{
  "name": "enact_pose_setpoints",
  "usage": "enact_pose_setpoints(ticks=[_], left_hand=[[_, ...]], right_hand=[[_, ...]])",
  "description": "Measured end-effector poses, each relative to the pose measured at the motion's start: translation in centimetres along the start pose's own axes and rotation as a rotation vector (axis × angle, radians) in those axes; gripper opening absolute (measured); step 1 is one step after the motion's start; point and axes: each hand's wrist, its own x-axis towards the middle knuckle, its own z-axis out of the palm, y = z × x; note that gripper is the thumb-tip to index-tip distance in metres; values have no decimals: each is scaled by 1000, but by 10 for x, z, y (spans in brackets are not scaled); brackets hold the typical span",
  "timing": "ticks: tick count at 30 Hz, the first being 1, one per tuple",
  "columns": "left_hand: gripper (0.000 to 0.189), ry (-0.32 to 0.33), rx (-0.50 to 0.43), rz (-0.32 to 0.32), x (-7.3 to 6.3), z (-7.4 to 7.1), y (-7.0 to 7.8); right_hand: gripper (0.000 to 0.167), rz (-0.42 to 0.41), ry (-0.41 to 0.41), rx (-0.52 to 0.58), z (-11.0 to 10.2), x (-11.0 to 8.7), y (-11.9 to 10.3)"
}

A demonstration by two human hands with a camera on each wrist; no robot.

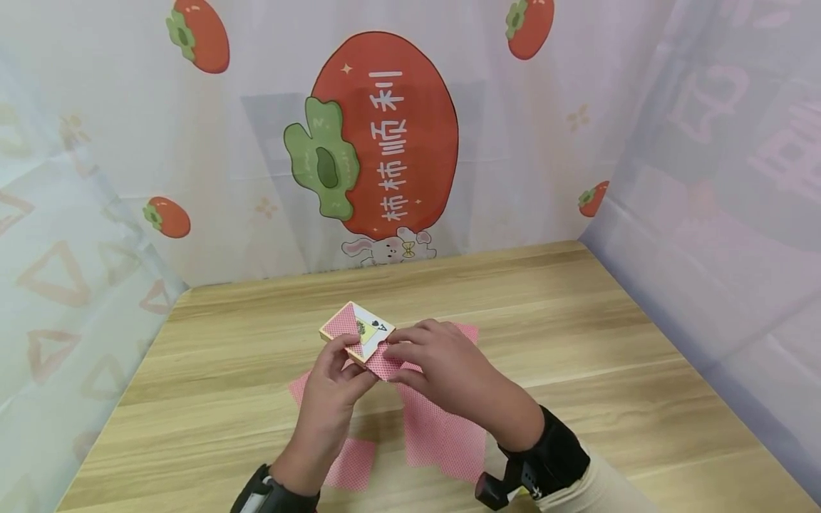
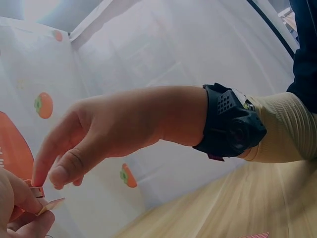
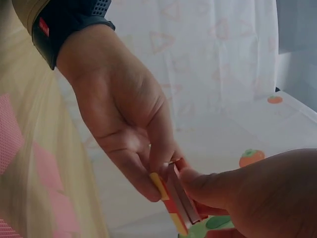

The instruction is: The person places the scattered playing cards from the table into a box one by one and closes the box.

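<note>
In the head view, my left hand (image 1: 328, 395) grips a playing card box (image 1: 365, 331) with an ace printed on its white and red face. The thumb and fingers press its near side. At the box's right end is my right hand (image 1: 442, 363), its bent fingers and thumb around a red-patterned piece (image 1: 383, 363) that sticks out there. Whether this is a flap or cards is unclear. From the right wrist, the box end (image 3: 183, 193) looks uncovered between both hands, with the right thumb (image 3: 198, 186) against it. A thin edge (image 2: 52, 205) juts out in the left wrist view.
Red-backed playing cards (image 1: 449, 434) lie on the wooden table (image 1: 577, 335) beneath the right forearm. Another card (image 1: 351, 464) lies near the left wrist, and one more (image 1: 298, 388) shows behind the left hand. A printed cloth (image 1: 513, 142) hangs along the table's back and sides.
</note>
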Motion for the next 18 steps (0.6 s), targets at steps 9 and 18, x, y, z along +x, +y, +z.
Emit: enact_pose_setpoints(ticks=[9,18], left_hand=[[53,-15,-9,9,-1,1,0],[56,-72,-11,15,-5,4,-3]], right_hand=[[33,-18,8,-3,-2,-1,6],[18,18,165,-43,5,2,8]])
